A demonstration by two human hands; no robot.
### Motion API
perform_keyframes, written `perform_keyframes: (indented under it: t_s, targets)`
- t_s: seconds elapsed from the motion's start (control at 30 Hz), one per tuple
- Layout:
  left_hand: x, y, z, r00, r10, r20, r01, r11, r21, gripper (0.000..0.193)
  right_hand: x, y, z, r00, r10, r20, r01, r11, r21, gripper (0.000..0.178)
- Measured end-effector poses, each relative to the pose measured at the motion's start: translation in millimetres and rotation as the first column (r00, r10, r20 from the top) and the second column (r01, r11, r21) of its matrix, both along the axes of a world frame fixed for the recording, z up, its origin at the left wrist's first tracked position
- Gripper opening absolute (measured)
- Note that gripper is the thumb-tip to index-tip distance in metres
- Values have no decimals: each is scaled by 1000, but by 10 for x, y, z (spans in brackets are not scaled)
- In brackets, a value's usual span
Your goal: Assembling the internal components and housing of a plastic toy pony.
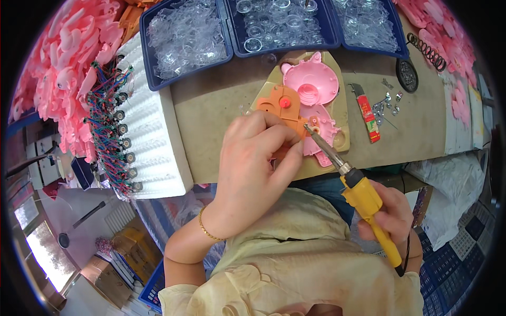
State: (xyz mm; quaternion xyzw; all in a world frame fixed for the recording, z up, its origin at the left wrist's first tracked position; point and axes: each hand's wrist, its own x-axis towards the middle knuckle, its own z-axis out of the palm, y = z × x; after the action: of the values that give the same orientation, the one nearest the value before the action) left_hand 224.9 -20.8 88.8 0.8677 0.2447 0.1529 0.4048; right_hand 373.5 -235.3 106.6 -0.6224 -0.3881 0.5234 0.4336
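Observation:
A yellow soldering iron (365, 203) is gripped in my right hand (392, 213), its metal tip slanting up and left to an orange plastic part (278, 100). My left hand (258, 158) is closed over the lower edge of this part, fingers curled and thumb drawn in; what lies under the fingertips is hidden. A red round button or cap (285, 102) sits on the orange part. Beside and partly under it lie a pink plastic shell (322, 79) with a round recess and a second pink piece (328, 126). All rest on a tan shaped board (342, 105).
Blue bins (226, 45) of clear plastic parts stand along the back. At left, a white foam tray (168, 142) holds wired round components (122, 129) beside heaped pink parts (68, 68). A red utility knife (366, 113), metal bits (387, 105) and a coiled iron stand (424, 51) lie right.

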Motion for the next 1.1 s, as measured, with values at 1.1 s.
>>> perform_keyframes:
  t_s: [1.1]
  targets:
    - [-92, -27, 87, 993, 66, -95, -63, 998, 28, 8, 376, -339, -104, 543, -839, 24, 739, 492, 461, 49]
